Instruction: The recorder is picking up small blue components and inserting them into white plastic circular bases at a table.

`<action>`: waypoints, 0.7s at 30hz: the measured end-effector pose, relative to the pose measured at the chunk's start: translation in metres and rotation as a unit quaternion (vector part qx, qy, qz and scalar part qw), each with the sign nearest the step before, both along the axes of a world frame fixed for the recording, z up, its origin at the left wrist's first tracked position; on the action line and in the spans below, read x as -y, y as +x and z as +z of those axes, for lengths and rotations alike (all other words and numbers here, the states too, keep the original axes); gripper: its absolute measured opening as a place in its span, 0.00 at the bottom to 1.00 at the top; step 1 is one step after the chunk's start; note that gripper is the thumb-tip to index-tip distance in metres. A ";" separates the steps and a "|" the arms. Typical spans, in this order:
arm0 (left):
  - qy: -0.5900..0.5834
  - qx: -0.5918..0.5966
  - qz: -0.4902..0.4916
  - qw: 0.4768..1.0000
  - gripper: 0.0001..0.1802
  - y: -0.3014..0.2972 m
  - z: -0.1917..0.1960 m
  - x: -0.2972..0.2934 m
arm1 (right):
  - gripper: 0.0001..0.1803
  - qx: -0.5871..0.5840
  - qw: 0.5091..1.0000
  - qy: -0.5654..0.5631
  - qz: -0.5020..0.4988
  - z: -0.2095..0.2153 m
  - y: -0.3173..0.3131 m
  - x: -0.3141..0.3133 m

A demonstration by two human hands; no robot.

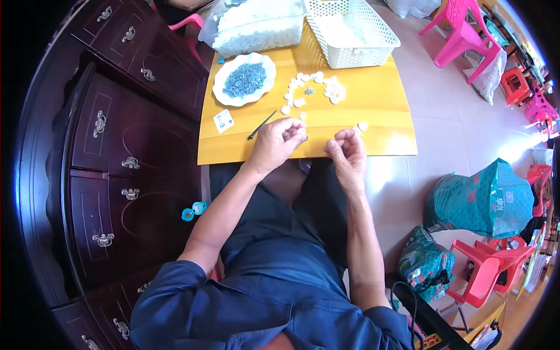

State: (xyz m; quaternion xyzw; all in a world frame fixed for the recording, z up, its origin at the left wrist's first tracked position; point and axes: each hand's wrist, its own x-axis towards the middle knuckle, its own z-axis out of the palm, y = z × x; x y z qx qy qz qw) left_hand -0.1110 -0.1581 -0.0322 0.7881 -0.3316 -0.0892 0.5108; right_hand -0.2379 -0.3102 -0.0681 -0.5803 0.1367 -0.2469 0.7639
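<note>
My left hand (279,142) hovers at the near edge of a yellow wooden table (379,99), its fingers curled around a small white plastic piece (301,130). My right hand (345,146) is beside it, fingers pinched together; whether it holds something tiny I cannot tell. Just beyond the hands lie several small white plastic pieces (309,87) in an arc, with a little pile of metal parts (308,90) among them. A white plate (221,93) of small blue-grey screws (244,80) stands at the table's left.
A thin black tool (262,125) and a small white card (223,121) lie left of my hands. At the table's far edge stand a white plastic basket (350,35) and a clear bag of white pieces (256,26). Dark wooden drawers (116,151) flank the left; pink chairs (461,32) and bags (484,198) are on the right.
</note>
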 end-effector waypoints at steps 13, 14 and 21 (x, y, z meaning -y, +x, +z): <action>0.039 0.117 -0.055 0.991 0.13 -0.008 0.008 0.004 | 0.11 -0.016 0.999 -0.032 0.023 0.004 -0.001 -0.003; 0.037 0.114 -0.049 0.992 0.13 -0.008 0.007 0.001 | 0.12 -0.013 0.998 -0.035 0.054 0.005 0.000 -0.006; -0.064 0.025 -0.143 0.987 0.06 -0.017 0.015 -0.023 | 0.14 0.005 0.990 -0.003 0.138 0.003 -0.003 -0.019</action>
